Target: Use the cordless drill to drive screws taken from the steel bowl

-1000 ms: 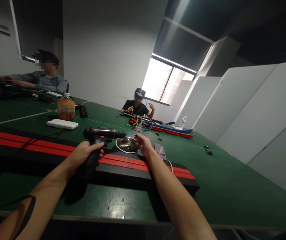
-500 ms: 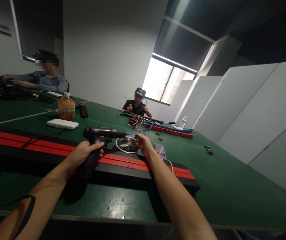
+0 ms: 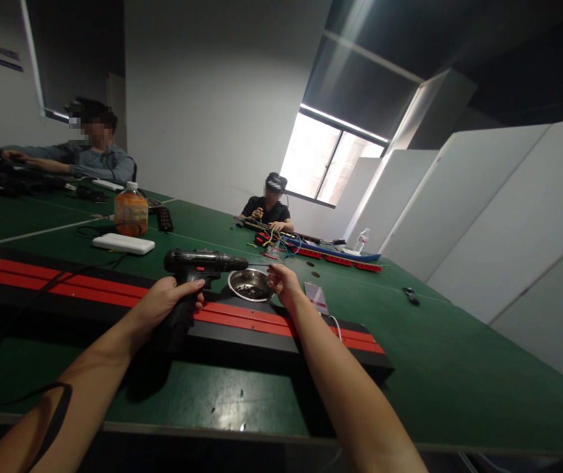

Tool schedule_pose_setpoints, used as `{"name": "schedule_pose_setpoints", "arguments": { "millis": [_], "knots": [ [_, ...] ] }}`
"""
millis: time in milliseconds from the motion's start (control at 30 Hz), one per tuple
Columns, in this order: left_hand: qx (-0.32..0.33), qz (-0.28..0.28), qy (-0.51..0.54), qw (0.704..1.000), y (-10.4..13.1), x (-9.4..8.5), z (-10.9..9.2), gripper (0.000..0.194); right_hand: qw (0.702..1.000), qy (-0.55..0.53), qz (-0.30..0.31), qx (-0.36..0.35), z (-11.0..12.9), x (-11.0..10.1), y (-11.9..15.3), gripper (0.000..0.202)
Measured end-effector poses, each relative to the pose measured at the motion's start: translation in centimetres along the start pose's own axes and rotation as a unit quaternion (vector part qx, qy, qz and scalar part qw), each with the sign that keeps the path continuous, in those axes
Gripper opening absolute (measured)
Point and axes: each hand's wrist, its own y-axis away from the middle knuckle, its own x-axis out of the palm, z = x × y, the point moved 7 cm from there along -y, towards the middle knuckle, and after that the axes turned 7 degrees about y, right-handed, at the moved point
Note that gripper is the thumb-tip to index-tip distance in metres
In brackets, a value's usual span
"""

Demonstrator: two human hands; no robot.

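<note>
The left hand [image 3: 170, 299] is gripping a black cordless drill [image 3: 202, 261], its fingers wrapping around the handle, the thumb lying across near the trigger. The drill is lying level in the air, in front of and partly over a long black body with red strips [image 3: 256, 320], and its chuck is pointing right. A thin, long drill bit [image 3: 257, 265] is reaching from the chuck to the right hand [image 3: 284, 284]. There the fingers are sitting bent and close together at the bit's far end; whether they are pinching the bit itself or a small piece at its tip, I cannot tell.

Just below the bit, a round metal bowl [image 3: 242, 276] is sitting beyond the long body, holding small dark pieces [image 3: 247, 290] too small to make out. A flat packet [image 3: 315, 297] is lying on the green counter [image 3: 458, 368], near the right forearm. To the left, a white power bank [image 3: 123, 244] is resting in front of a bottle of orange drink [image 3: 131, 213]. Across the counter, a person in black [image 3: 266, 210] is sitting behind coloured wires [image 3: 274, 244].
</note>
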Motion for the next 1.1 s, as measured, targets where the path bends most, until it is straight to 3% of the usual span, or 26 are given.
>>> {"name": "schedule_pose_setpoints", "arguments": {
  "millis": [1100],
  "knots": [
    [0.000, 0.003, -0.007, 1.000, -0.22, -0.20, 0.19, 0.032, 0.999, 0.033, 0.019, -0.006, 0.28, 0.22, 0.32, 0.021]
  ]
}}
